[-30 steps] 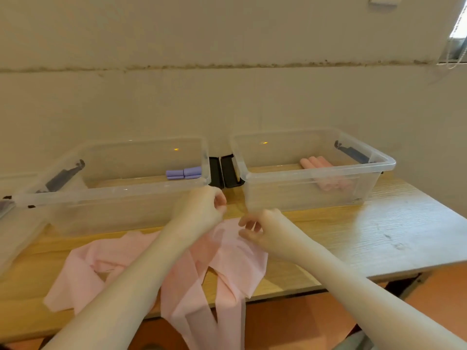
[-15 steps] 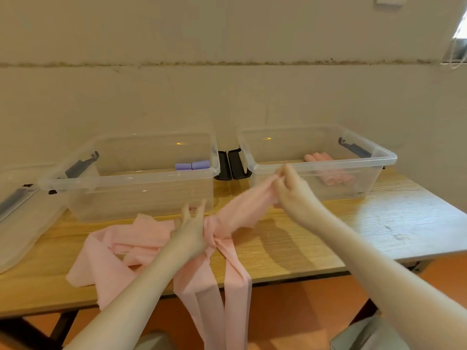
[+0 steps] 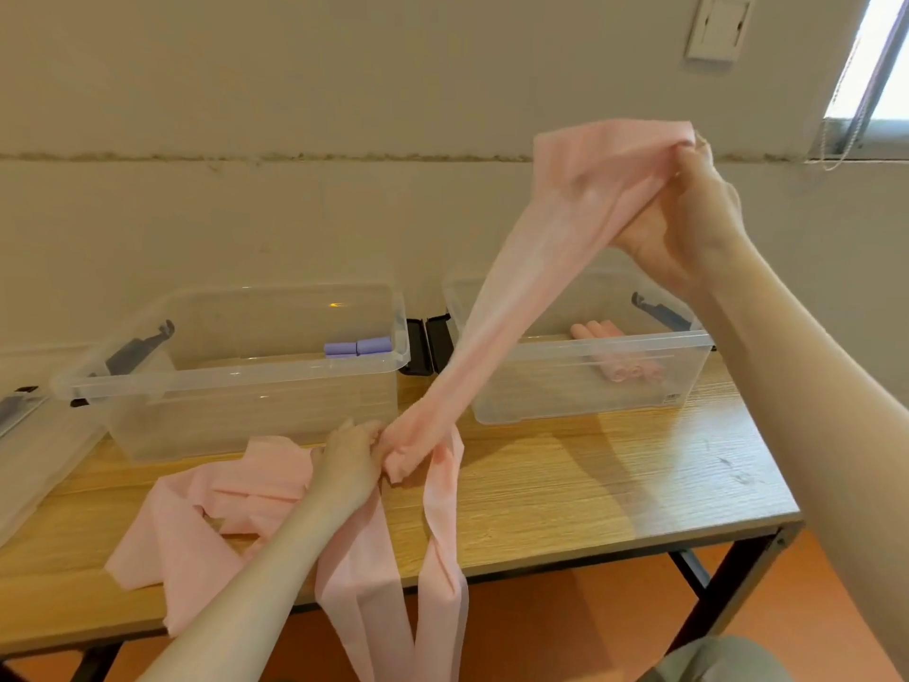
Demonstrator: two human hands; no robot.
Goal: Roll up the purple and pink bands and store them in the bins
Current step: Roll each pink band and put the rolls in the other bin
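Note:
A long pink band [image 3: 516, 292] stretches from the table up to the right. My right hand [image 3: 683, 224] pinches its upper end high above the right clear bin [image 3: 590, 344]. My left hand [image 3: 351, 457] grips the band low on the wooden table [image 3: 590, 484], where the rest lies crumpled and two tails hang over the front edge. Rolled pink bands [image 3: 620, 351] lie inside the right bin. Rolled purple bands [image 3: 358, 347] lie inside the left clear bin [image 3: 236, 381].
Another clear container [image 3: 29, 435] stands at the far left edge. Black latches [image 3: 425, 344] sit between the two bins. A plain wall runs behind the table, with a window at the top right. The floor is orange.
My right hand has lifted the band's end from table height to well above the right bin, pulling the band taut. My left hand stays low, gripping the band.

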